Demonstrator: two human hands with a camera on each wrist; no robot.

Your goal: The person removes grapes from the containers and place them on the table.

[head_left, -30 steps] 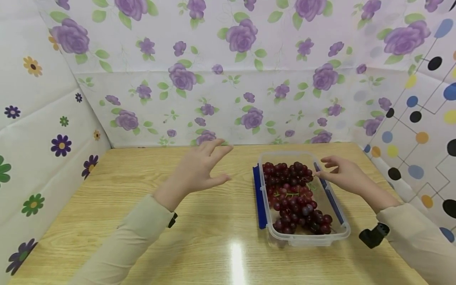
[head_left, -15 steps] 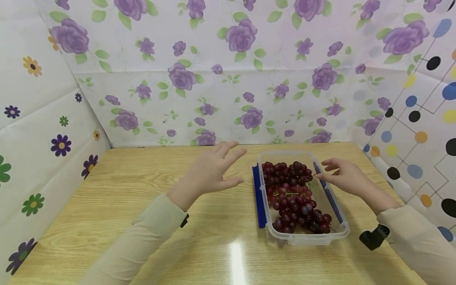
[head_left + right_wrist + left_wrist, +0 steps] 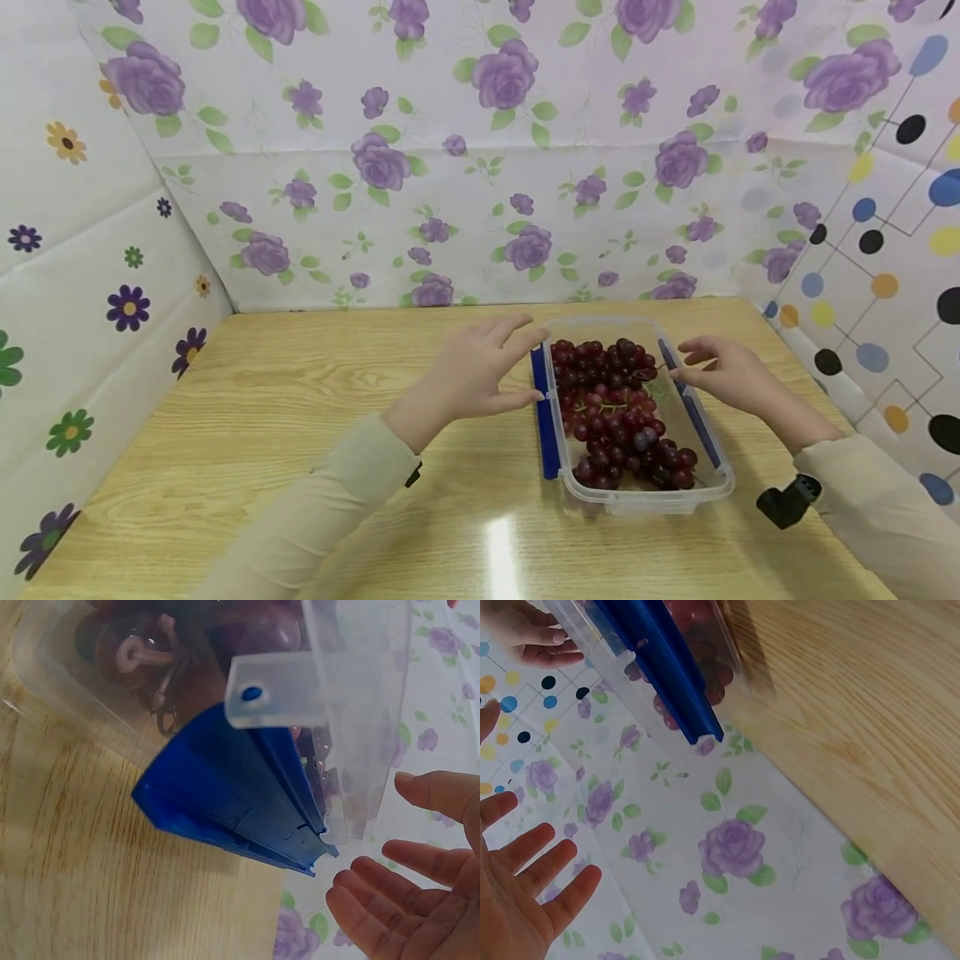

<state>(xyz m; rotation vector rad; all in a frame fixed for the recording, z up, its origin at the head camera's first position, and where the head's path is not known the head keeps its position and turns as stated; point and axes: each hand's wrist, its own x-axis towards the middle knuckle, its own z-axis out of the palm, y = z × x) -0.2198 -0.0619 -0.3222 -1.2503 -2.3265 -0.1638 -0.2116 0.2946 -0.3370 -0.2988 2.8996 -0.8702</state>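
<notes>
A clear plastic food container (image 3: 651, 502) without a lid on top stands on the table, right of centre. Bunches of dark red grapes (image 3: 618, 427) lie inside it, with green stems showing. Blue side clips hang along its long sides, the left clip (image 3: 550, 437) and the right clip (image 3: 232, 791). My left hand (image 3: 472, 371) is at the container's left rim, fingers spread, thumb tip beside the left clip. On the opposite side my right hand (image 3: 723, 371) is held by the right rim, thumb and fingers apart, nothing between them.
The wooden table (image 3: 300, 375) extends to the left and front of the container. A floral cloth wall (image 3: 450, 208) rises behind it, a dotted cloth wall (image 3: 847, 317) on the right and a flowered one (image 3: 82, 275) on the left.
My left hand has moved right across the table to the container's left rim. My right hand stays almost where it was. The container and grapes have not moved.
</notes>
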